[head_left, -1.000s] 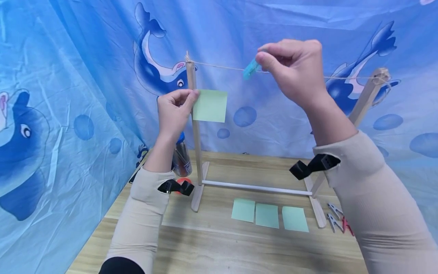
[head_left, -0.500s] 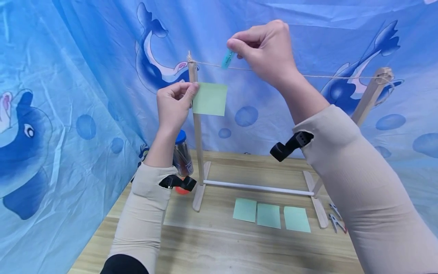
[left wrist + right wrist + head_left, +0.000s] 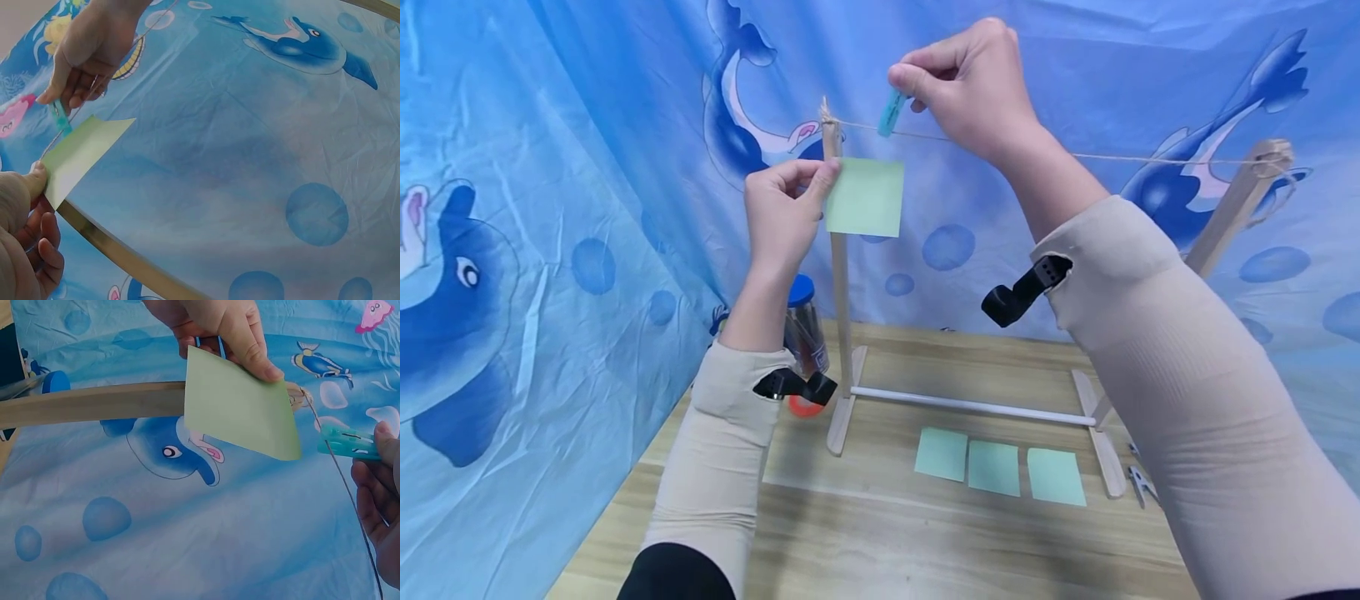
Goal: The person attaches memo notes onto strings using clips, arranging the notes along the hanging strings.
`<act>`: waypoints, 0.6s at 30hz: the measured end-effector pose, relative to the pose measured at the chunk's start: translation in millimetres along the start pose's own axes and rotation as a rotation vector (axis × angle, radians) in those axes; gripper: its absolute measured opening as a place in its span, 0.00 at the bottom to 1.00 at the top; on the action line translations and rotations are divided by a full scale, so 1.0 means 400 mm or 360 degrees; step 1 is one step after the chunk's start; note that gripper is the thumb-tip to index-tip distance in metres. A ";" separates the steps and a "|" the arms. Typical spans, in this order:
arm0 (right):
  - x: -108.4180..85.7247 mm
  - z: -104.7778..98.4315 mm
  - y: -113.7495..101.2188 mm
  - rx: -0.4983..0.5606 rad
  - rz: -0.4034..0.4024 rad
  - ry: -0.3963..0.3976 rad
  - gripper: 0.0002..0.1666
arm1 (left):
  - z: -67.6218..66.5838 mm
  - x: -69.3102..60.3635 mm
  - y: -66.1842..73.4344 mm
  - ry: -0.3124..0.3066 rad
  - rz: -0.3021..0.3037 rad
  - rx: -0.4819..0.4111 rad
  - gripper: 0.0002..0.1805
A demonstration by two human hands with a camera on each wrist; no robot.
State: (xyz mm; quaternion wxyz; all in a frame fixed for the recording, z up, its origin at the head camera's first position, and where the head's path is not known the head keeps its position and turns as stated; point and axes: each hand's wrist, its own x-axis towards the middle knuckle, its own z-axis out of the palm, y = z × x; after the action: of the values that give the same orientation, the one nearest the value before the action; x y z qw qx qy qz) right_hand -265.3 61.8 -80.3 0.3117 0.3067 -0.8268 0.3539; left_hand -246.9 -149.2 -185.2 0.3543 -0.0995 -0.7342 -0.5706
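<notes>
Between thumb and fingers, my left hand (image 3: 784, 212) pinches a green sticky note (image 3: 865, 198) by its upper left corner. The note hangs just below the string (image 3: 1075, 155), near the left wooden post (image 3: 841, 308). Higher up, my right hand (image 3: 973, 92) pinches a turquoise clothespin (image 3: 891, 113) by one end, with its other end pointing down at the string. In the right wrist view the clothespin (image 3: 347, 442) lies right at the string, beside the note (image 3: 240, 406); whether its tips straddle the string I cannot tell.
Three more green notes (image 3: 994, 467) lie in a row on the wooden table (image 3: 880, 533). A clothespin (image 3: 1142, 485) sits by the right foot of the stand, partly behind the right sleeve. A blue-lidded jar (image 3: 805, 325) and a red ring (image 3: 806, 406) are behind the left arm.
My right hand has moved left and up, bringing the clothespin to the string above the note. The left hand has raised the note closer to the string.
</notes>
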 end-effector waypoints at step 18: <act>0.014 0.003 -0.020 -0.0214 -0.0058 -0.0255 0.20 | 0.008 -0.005 0.025 0.0010 -0.0010 -0.0009 0.20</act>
State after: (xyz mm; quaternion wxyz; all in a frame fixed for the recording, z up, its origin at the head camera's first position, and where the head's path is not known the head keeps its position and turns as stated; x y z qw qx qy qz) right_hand -263.2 54.6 -73.7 0.2706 0.3274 -0.8653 0.2662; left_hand -241.1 -142.6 -179.2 0.3547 -0.0963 -0.7317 -0.5740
